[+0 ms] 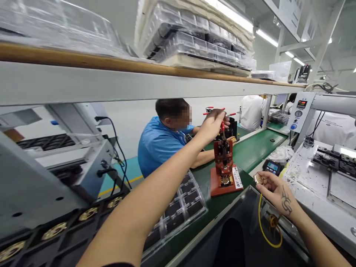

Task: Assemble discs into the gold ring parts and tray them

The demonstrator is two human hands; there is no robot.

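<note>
My left hand (214,124) reaches across the bench and is closed round the red handle (223,126) at the top of a small reddish-brown toggle press (223,155). A round gold-coloured part (226,180) sits in the press's base, under the clamp. Off to the right, my right hand (274,189) pinches another round, gold-rimmed part (258,178), like a watch movement, between thumb and fingers. A yellow cord (260,215) loops down just below that hand. To the left of the press lies a clear compartment tray (191,196) with dark inserts, partly hidden by my left arm.
A co-worker in blue (158,141) sits across the green bench (257,148), forearms close to the press. A black tray with gold rings (87,214) lies at lower left. On the right are a small display device (272,167) and a control box (300,111). A shelf (167,84) crosses above.
</note>
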